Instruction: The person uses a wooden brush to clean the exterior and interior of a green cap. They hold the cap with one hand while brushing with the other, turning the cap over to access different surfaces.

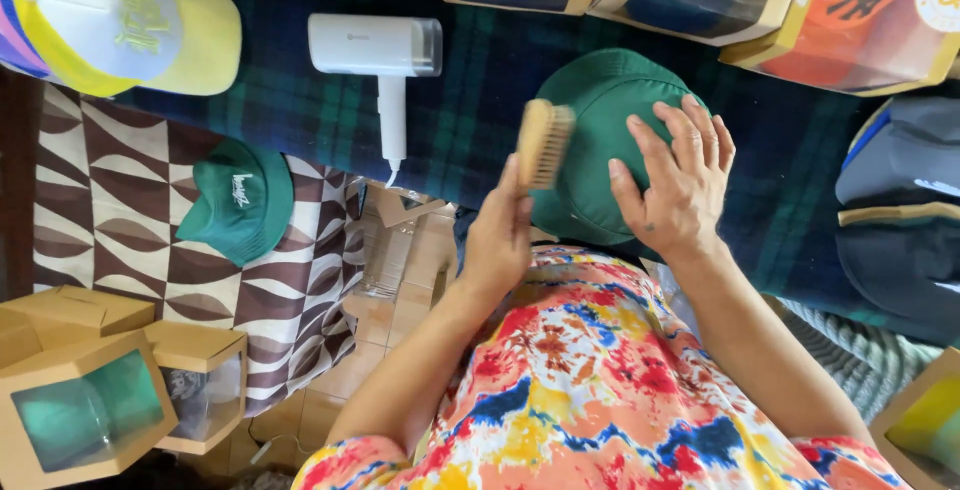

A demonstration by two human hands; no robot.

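A dark green cap (pixel 600 120) lies on a dark blue-green plaid cloth (pixel 470 120). My right hand (pixel 675 185) rests flat on the cap's right side, fingers spread. Gripped in my left hand (pixel 497 240) is a wooden brush (pixel 543 142), whose pale bristles are against the cap's left edge. My colourful tie-dye shirt (pixel 590 380) fills the lower middle of the view.
A white handheld steamer (pixel 380 60) lies on the cloth left of the cap. Nearby are a yellow-and-white cap (pixel 120 20), another green cap (pixel 238 200) on a brown patterned cloth, grey caps (pixel 900 220) at right, and windowed cardboard boxes (pixel 85 410) at lower left and along the top.
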